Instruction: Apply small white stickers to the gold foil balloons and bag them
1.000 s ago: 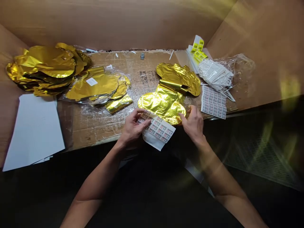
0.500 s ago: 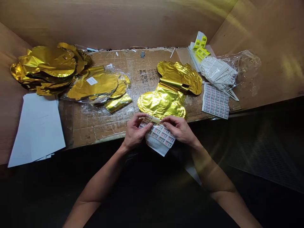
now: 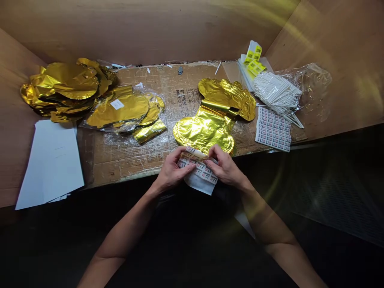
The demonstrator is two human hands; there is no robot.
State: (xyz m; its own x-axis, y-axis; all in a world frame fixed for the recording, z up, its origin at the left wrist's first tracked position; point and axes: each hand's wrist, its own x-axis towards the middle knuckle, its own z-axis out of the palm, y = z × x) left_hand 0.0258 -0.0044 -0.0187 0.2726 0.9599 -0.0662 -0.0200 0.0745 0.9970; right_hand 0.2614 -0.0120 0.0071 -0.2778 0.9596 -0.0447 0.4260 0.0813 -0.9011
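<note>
The left hand point(image 3: 171, 170) and the right hand point(image 3: 225, 167) both grasp a white sheet of small printed labels point(image 3: 198, 173), pinching its curled upper edge between fingers and thumbs. The sheet sits just over the front edge of the cardboard-covered table point(image 3: 126, 160). A crumpled gold foil balloon point(image 3: 204, 131) lies just beyond the right hand, touching a second gold foil balloon point(image 3: 226, 96). Further right lie a flat white-and-red label sheet point(image 3: 273, 130) and a bundle of thin white sticks point(image 3: 277, 93) on a clear plastic bag point(image 3: 309, 86). A heap of gold foil balloons point(image 3: 67, 90) lies far left.
</note>
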